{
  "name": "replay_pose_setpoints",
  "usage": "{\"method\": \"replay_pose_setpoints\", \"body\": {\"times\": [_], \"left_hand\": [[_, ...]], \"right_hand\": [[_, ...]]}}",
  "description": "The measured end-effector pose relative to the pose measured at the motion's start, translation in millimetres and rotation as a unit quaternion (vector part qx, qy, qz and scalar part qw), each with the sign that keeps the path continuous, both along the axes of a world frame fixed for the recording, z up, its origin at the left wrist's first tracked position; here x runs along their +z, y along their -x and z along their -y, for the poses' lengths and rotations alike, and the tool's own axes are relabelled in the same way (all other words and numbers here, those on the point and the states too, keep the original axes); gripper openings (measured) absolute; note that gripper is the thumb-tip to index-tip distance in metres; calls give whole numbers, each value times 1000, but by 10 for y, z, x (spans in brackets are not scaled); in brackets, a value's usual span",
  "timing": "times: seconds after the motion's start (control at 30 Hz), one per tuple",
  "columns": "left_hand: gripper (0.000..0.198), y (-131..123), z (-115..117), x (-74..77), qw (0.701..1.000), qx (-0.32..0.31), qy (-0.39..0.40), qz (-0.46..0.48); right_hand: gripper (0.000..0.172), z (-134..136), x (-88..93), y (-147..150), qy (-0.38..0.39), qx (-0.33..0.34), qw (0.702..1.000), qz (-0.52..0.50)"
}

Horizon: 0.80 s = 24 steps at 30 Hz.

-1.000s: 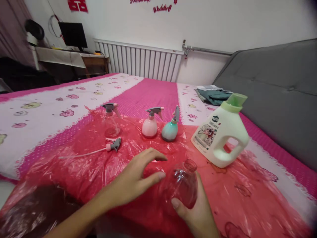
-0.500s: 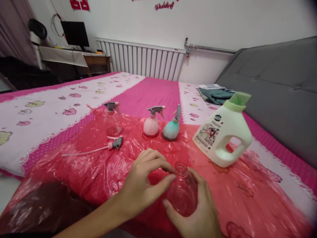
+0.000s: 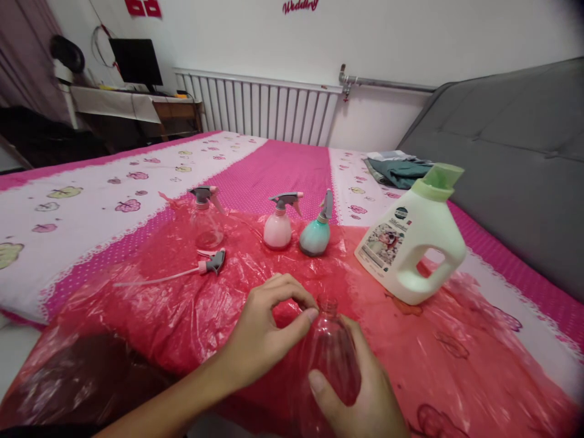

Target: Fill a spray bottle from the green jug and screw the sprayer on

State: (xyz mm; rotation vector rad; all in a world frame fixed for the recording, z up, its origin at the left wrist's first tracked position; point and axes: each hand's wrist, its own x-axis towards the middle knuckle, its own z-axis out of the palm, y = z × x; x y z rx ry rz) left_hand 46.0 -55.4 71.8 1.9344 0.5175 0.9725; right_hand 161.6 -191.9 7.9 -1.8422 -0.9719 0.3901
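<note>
A clear, open-necked spray bottle (image 3: 332,359) without its trigger head is in my right hand (image 3: 369,389). My right thumb lies across the front of its body, and the fingers wrap the far right side. My left hand (image 3: 269,328) has thumb and index finger pinched together at the left of the bottle's neck, seemingly touching it. A loose grey and pink trigger head (image 3: 212,263) with a long dip tube lies on the red plastic sheet (image 3: 177,325), left of my hands.
Beyond my hands stand a clear spray bottle (image 3: 207,226), a pink one (image 3: 277,232) and a teal one (image 3: 316,236). A large pale green detergent jug (image 3: 410,243) stands at the right. Folded clothes (image 3: 399,170) lie on the bed near the grey headboard (image 3: 506,128).
The bottle has tilted, its mouth now turned more away from me and its body nearer. My right hand moved with it; my left stays by the neck.
</note>
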Motion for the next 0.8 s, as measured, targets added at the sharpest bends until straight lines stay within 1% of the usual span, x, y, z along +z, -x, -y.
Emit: {"method": "replay_pose_setpoints", "body": {"times": [0.07, 0.17, 0.23, 0.3, 0.4, 0.53, 0.67, 0.8], "left_hand": [[13, 3, -6, -4, 1000, -1, 2, -4], [13, 3, -8, -4, 1000, -1, 2, -4], [12, 1, -7, -3, 1000, -3, 3, -7], [12, -1, -4, -4, 1000, -5, 4, -9], [11, -7, 2, -7, 1000, 2, 3, -9], [11, -18, 16, -9, 1000, 13, 6, -10], [9, -27, 58, -33, 999, 25, 3, -40], [18, -46, 107, -104, 998, 17, 46, -42]], "right_hand": [[79, 16, -12, -21, 4, 8, 1000, -4], [75, 22, 25, -34, 8, 4, 999, 38], [72, 16, 77, -26, 8, -13, 995, 97], [69, 7, 131, -16, 7, -33, 985, 171], [72, -1, 173, -20, 11, -57, 965, 256], [77, -3, 153, -41, 6, -65, 949, 308], [79, -13, 116, -49, -14, -66, 938, 341], [79, -27, 79, -137, -15, -52, 927, 371]]}}
